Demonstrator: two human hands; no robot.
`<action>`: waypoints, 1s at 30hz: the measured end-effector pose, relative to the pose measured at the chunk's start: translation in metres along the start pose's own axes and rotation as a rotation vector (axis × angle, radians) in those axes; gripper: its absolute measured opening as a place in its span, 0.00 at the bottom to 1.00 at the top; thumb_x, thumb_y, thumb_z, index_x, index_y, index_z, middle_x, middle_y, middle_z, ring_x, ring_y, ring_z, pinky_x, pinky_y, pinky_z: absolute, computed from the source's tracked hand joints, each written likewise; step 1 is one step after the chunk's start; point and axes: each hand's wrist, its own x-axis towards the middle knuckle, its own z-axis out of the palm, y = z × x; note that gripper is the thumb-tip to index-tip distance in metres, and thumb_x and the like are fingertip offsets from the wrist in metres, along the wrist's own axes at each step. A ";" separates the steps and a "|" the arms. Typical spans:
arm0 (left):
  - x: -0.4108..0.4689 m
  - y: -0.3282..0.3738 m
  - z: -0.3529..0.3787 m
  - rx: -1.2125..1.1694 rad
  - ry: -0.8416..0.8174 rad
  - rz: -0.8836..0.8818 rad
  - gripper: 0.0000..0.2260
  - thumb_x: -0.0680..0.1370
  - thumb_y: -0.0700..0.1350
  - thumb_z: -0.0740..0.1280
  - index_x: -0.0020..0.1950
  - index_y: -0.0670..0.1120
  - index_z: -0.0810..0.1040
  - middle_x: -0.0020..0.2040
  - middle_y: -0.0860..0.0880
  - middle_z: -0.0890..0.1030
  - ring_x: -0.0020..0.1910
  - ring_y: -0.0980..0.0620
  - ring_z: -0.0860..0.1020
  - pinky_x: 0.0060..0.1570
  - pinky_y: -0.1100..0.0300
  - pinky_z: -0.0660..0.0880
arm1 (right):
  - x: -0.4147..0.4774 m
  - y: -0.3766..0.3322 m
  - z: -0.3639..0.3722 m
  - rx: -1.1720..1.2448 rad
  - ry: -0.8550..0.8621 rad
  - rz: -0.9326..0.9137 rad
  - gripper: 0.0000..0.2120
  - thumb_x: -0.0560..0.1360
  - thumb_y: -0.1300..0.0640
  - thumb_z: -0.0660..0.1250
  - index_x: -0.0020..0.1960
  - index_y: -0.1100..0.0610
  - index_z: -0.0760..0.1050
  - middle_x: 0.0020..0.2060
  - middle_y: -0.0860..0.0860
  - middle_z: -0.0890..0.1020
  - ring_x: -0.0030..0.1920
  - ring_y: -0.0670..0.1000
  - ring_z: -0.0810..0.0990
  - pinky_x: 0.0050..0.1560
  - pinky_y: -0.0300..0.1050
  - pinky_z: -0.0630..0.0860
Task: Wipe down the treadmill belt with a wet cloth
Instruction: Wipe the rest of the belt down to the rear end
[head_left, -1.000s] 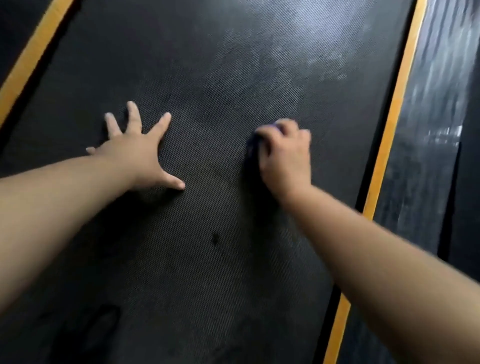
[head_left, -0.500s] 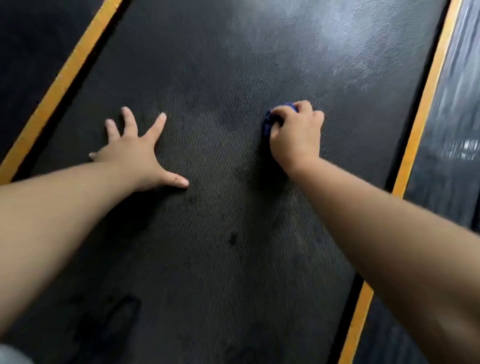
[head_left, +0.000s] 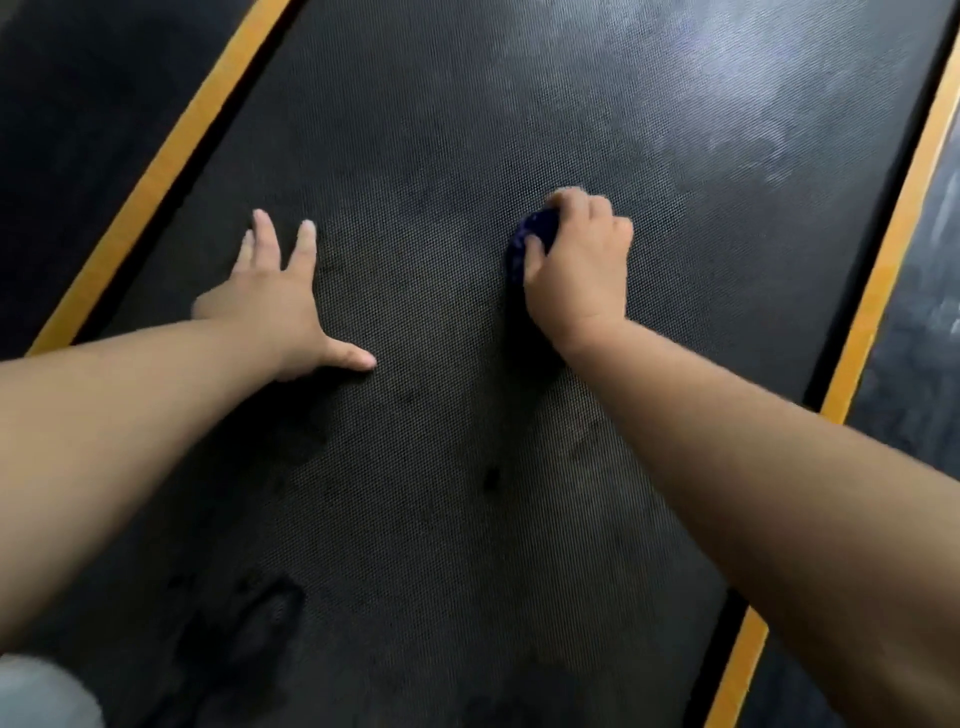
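The black textured treadmill belt (head_left: 441, 156) fills the view, with dull smears at the far right and dark wet patches near me. My right hand (head_left: 579, 265) is closed over a bunched dark blue cloth (head_left: 532, 236) and presses it on the belt, right of centre. Only a bit of cloth shows past my thumb and fingers. My left hand (head_left: 275, 301) lies flat on the belt to the left, fingers spread, holding nothing.
An orange stripe (head_left: 171, 156) edges the belt on the left and another orange stripe (head_left: 893, 249) on the right, each with a black side rail beyond it. A pale bit of clothing (head_left: 41, 696) shows at the bottom left corner.
My right hand has slid the cloth farther up the belt and slightly right, then stayed about there. The view has shifted, showing more of the left stripe. My left hand has stayed planted.
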 end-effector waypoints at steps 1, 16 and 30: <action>-0.001 0.001 0.000 -0.013 -0.001 -0.012 0.64 0.56 0.72 0.72 0.75 0.56 0.31 0.76 0.48 0.30 0.77 0.47 0.38 0.64 0.35 0.65 | -0.006 -0.007 -0.002 -0.004 -0.013 -0.024 0.13 0.76 0.55 0.62 0.60 0.56 0.71 0.58 0.54 0.73 0.56 0.58 0.68 0.58 0.46 0.62; 0.001 -0.003 0.000 0.046 0.020 -0.031 0.64 0.55 0.76 0.69 0.74 0.58 0.30 0.77 0.42 0.34 0.77 0.40 0.41 0.62 0.40 0.68 | 0.000 -0.032 0.003 0.107 -0.051 0.052 0.13 0.72 0.55 0.68 0.55 0.56 0.72 0.54 0.53 0.75 0.55 0.56 0.71 0.54 0.45 0.66; 0.009 -0.014 -0.005 -0.011 0.055 -0.009 0.60 0.59 0.74 0.69 0.76 0.55 0.33 0.78 0.46 0.40 0.77 0.43 0.47 0.61 0.41 0.69 | -0.019 -0.045 0.001 0.033 -0.154 -0.245 0.12 0.73 0.56 0.68 0.56 0.55 0.77 0.55 0.54 0.78 0.56 0.58 0.72 0.56 0.47 0.69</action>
